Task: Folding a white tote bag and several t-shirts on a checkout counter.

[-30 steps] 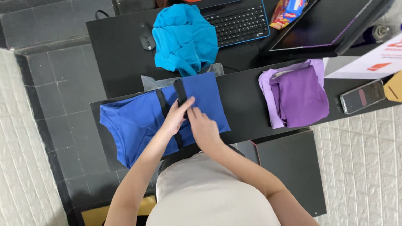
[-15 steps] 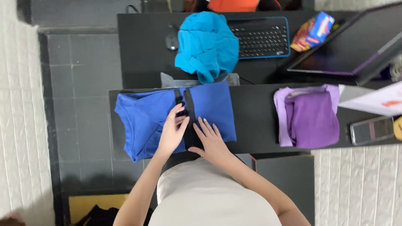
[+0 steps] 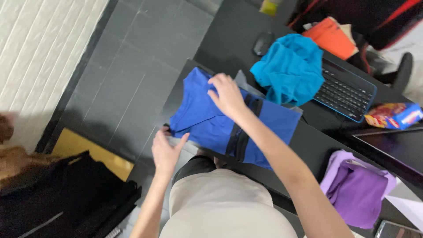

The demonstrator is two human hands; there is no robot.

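Head view, nearest first — what do you see at the bottom?

— At six o'clock, the person's own body in a pale beige top (image 3: 224, 207). Just above it, toward seven o'clock, the left hand (image 3: 166, 150) has its fingers loosely spread, touching the near corner of the blue shirt (image 3: 207, 119) at the table's edge; I cannot tell whether it pinches the cloth or only rests there.

— And the other hand?

— The right hand (image 3: 228, 94) lies near the middle of the frame, at about twelve o'clock from the left hand. Its fingers curl down onto the blue shirt, apparently gripping a fold of it.

— Where exactly is the shirt?

— Flat on the black table (image 3: 317, 145), partly folded, with a dark strip (image 3: 240, 136) crossing it beside the right forearm.

— What else is around?

— At four o'clock, a purple garment (image 3: 357, 189) on the same table, well apart from the blue one. At eight o'clock, on the floor side, dark clothing (image 3: 66, 198) over a yellow surface (image 3: 88, 152).

— Farther off?

— At one o'clock, a crumpled turquoise garment (image 3: 291, 66) partly over a black keyboard (image 3: 348, 90). A computer mouse (image 3: 263, 42) sits just left of it, an orange item (image 3: 330, 37) beyond, and a colourful snack packet (image 3: 392, 115) at three o'clock.
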